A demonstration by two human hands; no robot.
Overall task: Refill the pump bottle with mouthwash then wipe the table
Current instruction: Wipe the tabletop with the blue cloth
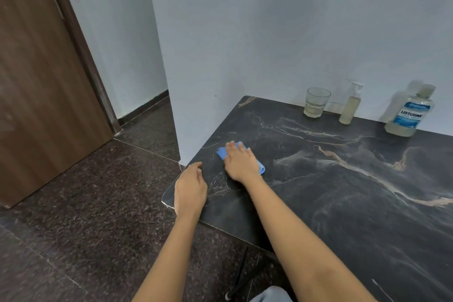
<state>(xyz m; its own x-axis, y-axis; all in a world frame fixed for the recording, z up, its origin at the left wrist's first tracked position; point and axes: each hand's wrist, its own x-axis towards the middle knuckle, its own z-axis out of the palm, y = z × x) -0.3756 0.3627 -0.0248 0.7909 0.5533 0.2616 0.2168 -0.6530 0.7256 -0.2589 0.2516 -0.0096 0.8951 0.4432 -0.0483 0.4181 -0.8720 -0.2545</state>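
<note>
At the far left a brown wood-grain door [36, 81] stands over a dark speckled stone floor [73, 203]. Next comes the left hand [190, 189], resting on the rounded near corner of the table [343, 203] with its fingers loosely curled and nothing in them. Just to its right the right hand [241, 164] lies flat, fingers straight, pressing the folded blue cloth [221, 153] onto the top near the left edge; it pins the cloth rather than clutching it. That cloth looks soft, light and limp, so it would likely bunch if dragged by one corner; a spread palm over its middle is probably the surest hold. The tabletop is smooth and dark, marble-patterned with pale and tan veins, likely slick under the cloth. Farther right, against the pale wall [245, 32], stand a clear glass [316, 103], a slim pump bottle [350, 108] of yellowish liquid with a white head, and a rounded clear mouthwash bottle [409, 113] with a blue label, all well apart from the hands.
</note>
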